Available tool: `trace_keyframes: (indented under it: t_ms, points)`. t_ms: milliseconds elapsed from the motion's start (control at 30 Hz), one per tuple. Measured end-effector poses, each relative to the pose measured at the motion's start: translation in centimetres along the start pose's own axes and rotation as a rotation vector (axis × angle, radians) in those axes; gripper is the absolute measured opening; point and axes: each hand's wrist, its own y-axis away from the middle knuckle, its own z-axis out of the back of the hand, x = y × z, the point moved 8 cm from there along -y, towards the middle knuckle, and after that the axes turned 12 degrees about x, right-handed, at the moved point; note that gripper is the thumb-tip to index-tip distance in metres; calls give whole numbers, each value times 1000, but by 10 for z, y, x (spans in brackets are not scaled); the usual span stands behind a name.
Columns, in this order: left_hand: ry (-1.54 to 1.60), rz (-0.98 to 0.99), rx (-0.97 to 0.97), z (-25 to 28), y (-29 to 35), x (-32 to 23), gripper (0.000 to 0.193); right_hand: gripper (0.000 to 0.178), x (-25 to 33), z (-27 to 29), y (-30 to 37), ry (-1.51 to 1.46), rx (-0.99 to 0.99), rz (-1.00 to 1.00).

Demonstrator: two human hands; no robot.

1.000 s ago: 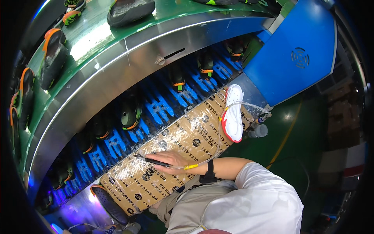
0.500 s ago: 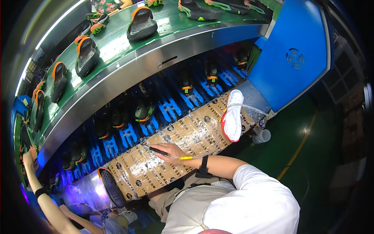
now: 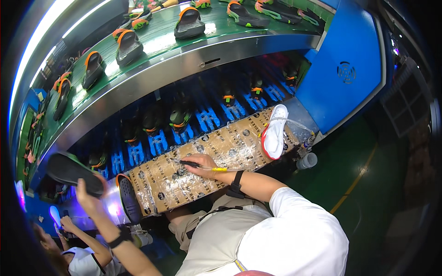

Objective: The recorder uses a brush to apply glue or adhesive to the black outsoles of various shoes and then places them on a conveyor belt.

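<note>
My left hand [image 3: 87, 200] grips a black clog [image 3: 76, 174] at its near end, held tilted over the left side of the bench; the fingers are partly hidden behind it. In my right hand [image 3: 202, 164] is a slim black pen-like tool [image 3: 189, 163] with a thin tip, trailing a clear tube and a yellow sleeve [image 3: 219, 169]. That hand rests over the cardboard-covered bench [image 3: 184, 188]. A dark clog [image 3: 128, 198] stands at the bench's left end. Toward its right end lies a white clog with a red edge [image 3: 275, 133].
Black clogs with orange straps [image 3: 190, 24] ride on the green conveyor belt [image 3: 156, 39] behind its metal rail [image 3: 175, 71]. Below, more clogs sit on blue racks [image 3: 207, 118]. A blue machine housing [image 3: 343, 69] stands right. A co-worker [image 3: 78, 257] sits at lower left.
My left hand has come back from the conveyor's left end, now with a black clog in it. The right hand keeps its hold on the tool. The view has shifted a little.
</note>
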Motion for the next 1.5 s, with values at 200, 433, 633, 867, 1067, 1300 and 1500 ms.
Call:
trace_keyframes:
  t_ms: [200,433,633,867,1067,1300,1500]
  points:
    - [63,292,11,-75,138,146,42,23,4,-15,-5,-230,-49,-189]
    - [806,530,23,-128,202,191,58,19,15,-33,11,-741,-9,-520]
    - [1064,422,82,-138,215,194,81,21,70,-37,4,-863,157,-362]
    - [807,225,199,-132,199,162,78,22,113,-76,-14,-798,370,-259]
    - [795,281,142,-138,192,163,82,22,133,-78,-30,-573,348,-259]
    - [678,335,101,-151,191,164,68,23,153,-64,-33,-418,168,-176]
    - [541,256,35,-109,172,165,71,28,173,-64,-14,-27,590,71]
